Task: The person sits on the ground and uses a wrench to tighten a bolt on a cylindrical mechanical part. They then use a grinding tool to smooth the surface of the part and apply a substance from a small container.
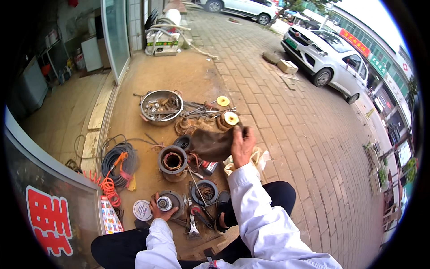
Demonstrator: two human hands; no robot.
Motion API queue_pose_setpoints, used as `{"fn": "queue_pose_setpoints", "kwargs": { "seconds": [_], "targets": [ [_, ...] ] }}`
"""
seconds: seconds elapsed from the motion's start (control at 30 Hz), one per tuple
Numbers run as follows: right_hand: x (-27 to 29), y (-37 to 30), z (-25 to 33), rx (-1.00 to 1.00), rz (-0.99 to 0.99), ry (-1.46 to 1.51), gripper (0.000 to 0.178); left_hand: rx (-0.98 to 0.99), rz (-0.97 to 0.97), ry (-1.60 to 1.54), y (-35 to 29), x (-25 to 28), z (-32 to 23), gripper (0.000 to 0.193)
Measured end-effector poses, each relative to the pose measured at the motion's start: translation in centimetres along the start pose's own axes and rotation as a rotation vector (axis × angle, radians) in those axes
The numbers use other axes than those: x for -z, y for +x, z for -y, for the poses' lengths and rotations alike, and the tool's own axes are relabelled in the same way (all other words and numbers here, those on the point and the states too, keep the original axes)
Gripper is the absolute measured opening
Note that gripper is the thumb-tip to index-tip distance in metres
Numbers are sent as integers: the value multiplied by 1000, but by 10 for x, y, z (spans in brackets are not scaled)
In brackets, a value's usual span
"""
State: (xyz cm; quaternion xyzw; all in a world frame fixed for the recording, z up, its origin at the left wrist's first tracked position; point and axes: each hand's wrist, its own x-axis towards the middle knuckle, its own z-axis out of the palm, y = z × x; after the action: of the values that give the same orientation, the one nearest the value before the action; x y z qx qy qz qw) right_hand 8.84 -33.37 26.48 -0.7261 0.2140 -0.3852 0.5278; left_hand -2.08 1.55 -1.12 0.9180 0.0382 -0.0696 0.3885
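Observation:
My right hand [242, 145] grips the end of a dark brown rag [210, 144], which hangs out to the left over the parts on the ground. Down by my left knee, my left hand [158, 211] is curled round the edge of a grey round metal end cover [175, 200] with a shiny hub in its middle. Just beyond that cover stands a motor housing [166, 164], open at the top, with copper-coloured windings inside. A round grey dish [214, 192] of rusty bolts lies right of the cover. Near it is a scraper [193, 229] with a flat metal blade.
A metal basin [145, 106] of scrap parts sits farther off, beside long metal rods. Coiled dark cable [120, 162] and an orange spiral hose [107, 187] lie left, near the glass door [62, 197]. A white round lid [142, 210] is by my left hand. A white car [329, 54] stands beyond.

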Motion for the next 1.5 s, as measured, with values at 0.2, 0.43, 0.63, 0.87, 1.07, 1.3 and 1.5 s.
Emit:
{"fn": "queue_pose_setpoints", "kwargs": {
  "seconds": [0.2,0.43,0.63,0.87,1.07,1.3,1.5],
  "targets": [
    [-7,-56,33,98,540,-227,30,29,303,476,33,124,-1,129],
    [-26,-99,-76,-398,860,79,27,-441,-209,447,28,344,-136,71],
    [-79,-126,-74,-205,1197,-87,30,-125,-281,556,-30,373,-117,70],
    [-178,-180,-35,152,1777,-351,32,-275,-317,546,-23,357,-122,67],
    [-226,-229,-143,725,2055,-539,36,-239,-300,593,-13,349,-133,63],
    [-230,-232,-127,652,2088,-490,42,-238,-291,604,-14,354,-143,63],
    [-207,-213,-178,352,1752,-522,43,-301,-305,610,-14,349,-139,63]
  ]
}}
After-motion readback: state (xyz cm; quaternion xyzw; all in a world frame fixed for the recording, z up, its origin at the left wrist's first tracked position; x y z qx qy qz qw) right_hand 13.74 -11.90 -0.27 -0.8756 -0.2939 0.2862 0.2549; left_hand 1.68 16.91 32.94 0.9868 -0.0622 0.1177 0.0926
